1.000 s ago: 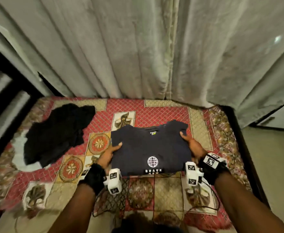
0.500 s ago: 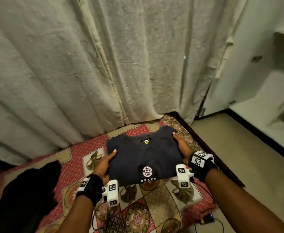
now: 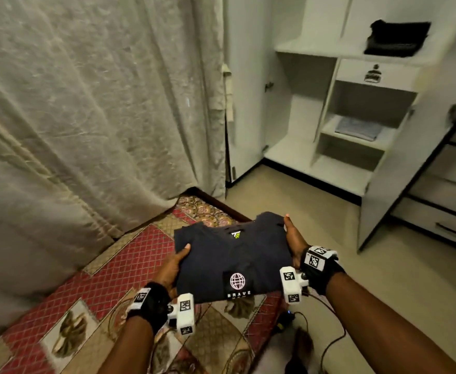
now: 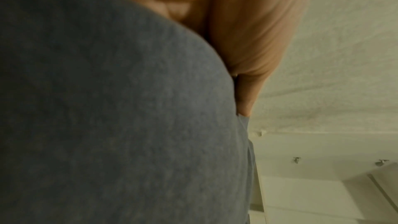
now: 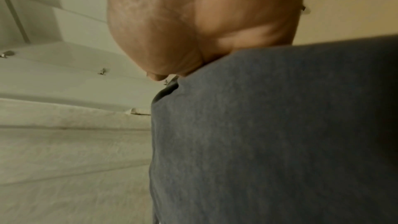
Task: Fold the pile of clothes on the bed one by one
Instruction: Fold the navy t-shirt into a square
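A heavy, crinkled cream curtain [image 3: 94, 109] hangs in long vertical folds across the left and far side of the room, its hem meeting the far edge of the bed [image 3: 67, 290]. To the right stands a white wardrobe [image 3: 326, 109] with flat, square-edged shelves, its doors open; a dark folded garment [image 3: 398, 37] sits on the top shelf and a pale folded cloth [image 3: 356, 128] lies on a lower one. Black-trimmed drawers [image 3: 448, 209] with slim bar handles stand at the far right, on a smooth beige floor [image 3: 356, 265]. The bed wears a patchwork cover of red lattice squares and tan panels with ornate printed motifs. Above its right near corner, a folded navy T-shirt [image 3: 235, 255] is held as a flat, soft rectangle, lifted off the cover, with a white globe print and the word BRAVE at the near edge and a small neck label at the far edge. The left hand [image 3: 174, 265] grips the shirt's left side, thumb on top and fingers beneath; in the left wrist view the knit cloth bulges against the palm. The right hand [image 3: 294, 238] grips the right side the same way, thumb stretched along the top. Both wrists carry black straps with white blocky marker cubes, and a thin black cable [image 3: 329, 344] trails to the floor.
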